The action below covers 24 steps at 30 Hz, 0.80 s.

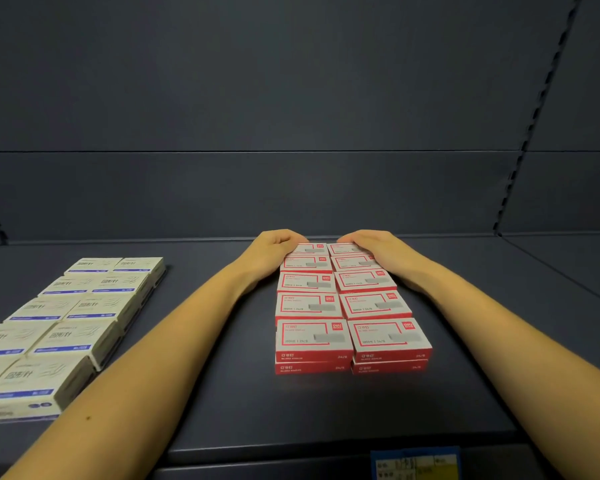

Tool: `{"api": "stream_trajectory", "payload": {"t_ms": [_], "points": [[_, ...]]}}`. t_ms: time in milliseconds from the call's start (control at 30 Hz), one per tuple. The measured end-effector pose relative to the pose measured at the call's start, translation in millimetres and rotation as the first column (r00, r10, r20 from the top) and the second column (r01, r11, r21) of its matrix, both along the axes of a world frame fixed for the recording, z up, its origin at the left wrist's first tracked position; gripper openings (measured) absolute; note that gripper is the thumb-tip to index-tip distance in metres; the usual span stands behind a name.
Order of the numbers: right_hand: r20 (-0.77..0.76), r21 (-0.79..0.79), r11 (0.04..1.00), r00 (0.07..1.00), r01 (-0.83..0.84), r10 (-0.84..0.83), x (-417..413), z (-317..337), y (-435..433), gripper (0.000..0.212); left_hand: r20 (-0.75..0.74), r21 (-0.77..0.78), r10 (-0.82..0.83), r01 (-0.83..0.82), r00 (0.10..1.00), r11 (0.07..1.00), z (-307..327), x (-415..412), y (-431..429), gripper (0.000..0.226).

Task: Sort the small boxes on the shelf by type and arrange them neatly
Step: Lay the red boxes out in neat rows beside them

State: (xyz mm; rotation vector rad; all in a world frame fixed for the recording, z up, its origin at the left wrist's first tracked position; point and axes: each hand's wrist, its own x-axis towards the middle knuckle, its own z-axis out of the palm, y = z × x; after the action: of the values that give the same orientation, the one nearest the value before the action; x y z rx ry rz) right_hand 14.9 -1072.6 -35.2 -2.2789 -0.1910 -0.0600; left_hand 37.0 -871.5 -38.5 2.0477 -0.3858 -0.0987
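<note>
Both hands reach to the far end of a block of red boxes [352, 306] in the middle of the shelf [326, 410]. The left hand [274, 249] sits at the block's far left corner and the right hand [378, 252] at its far right corner. The fingers of each curl down over the far edge of the farthest boxes, so the two hands clasp that end between them. The fingertips are hidden behind the boxes. The knuckles of the two hands lie near each other, with a small gap above the seam between the two columns. Both bare forearms run in from the near corners of the view, one on each side of the block.

The red boxes lie flat in two columns side by side, five rows from near to far, with edges touching. At the near end a second layer shows beneath the top one, so the block is two high there. The tops are white with a red frame and a red logo corner, and the sides are red.

Well apart to the left, cream boxes [73, 313] with blue stripes lie in their own two-column block, running from the near left toward the far side.

A dark grey back panel [291, 192] rises behind the shelf, with a slotted upright [542, 109] at the right. A yellow and blue price label [416, 464] sits on the shelf's near edge, its print blurred.
</note>
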Motion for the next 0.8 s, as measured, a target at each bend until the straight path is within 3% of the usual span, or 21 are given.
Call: {"api": "stream_trajectory", "payload": {"t_ms": [267,400,533,667,800], "points": [[-0.017,0.075,0.996,0.998,0.054,-0.053,-9,-2,2,0.021,0.006,0.025,0.007,-0.007,1.000,1.000,1,-12,-1,0.019],[-0.086,0.193,0.973,0.990,0.126,-0.111,-16,0,3,0.030,-0.011,-0.008,0.061,-0.062,0.998,0.998,4,-20,-4,0.032],[-0.264,0.536,0.809,0.958,0.241,-0.111,-39,-2,0,0.039,-0.202,-0.220,0.138,-0.182,0.970,0.958,1,-37,-1,0.034],[-0.336,0.625,0.724,0.938,0.291,-0.087,-60,-6,5,0.042,-0.355,-0.425,0.020,-0.181,0.935,0.887,-4,-59,-1,0.042],[-0.391,0.604,0.717,0.913,0.349,-0.115,-65,-1,12,0.046,-0.446,-0.487,-0.034,-0.211,0.895,0.848,-3,-68,-12,0.046]]}}
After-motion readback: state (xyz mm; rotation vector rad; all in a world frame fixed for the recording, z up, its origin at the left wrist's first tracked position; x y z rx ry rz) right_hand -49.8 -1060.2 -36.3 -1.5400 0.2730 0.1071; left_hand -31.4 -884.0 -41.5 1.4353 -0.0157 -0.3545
